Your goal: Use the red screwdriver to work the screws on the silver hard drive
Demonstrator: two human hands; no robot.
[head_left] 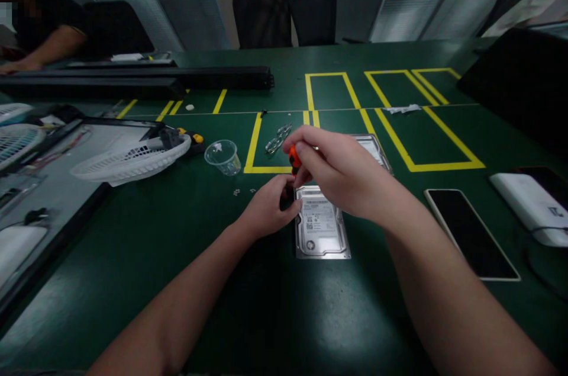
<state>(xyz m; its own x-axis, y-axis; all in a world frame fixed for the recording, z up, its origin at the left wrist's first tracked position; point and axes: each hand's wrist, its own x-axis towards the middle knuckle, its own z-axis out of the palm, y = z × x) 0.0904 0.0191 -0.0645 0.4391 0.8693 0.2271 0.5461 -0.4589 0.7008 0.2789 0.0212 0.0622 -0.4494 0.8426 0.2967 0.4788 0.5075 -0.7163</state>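
Observation:
A silver hard drive (322,225) with a white label lies flat on the green table in front of me. My left hand (270,207) is closed at its upper left corner, with the thumb on the label side. Above that same corner, my right hand (337,166) grips a red and black screwdriver (293,157) held upright. Its tip is hidden behind my fingers. A second hard drive (370,145) lies beyond my right hand, partly covered by it. Several tiny screws (236,192) are scattered left of my left hand.
A clear plastic cup (223,157) and a pair of glasses (278,138) stand near the screws. White fan-like grilles (133,160) and a flat panel (57,186) fill the left. A phone (473,234) and white power bank (532,207) lie right. Another person (48,32) sits far left.

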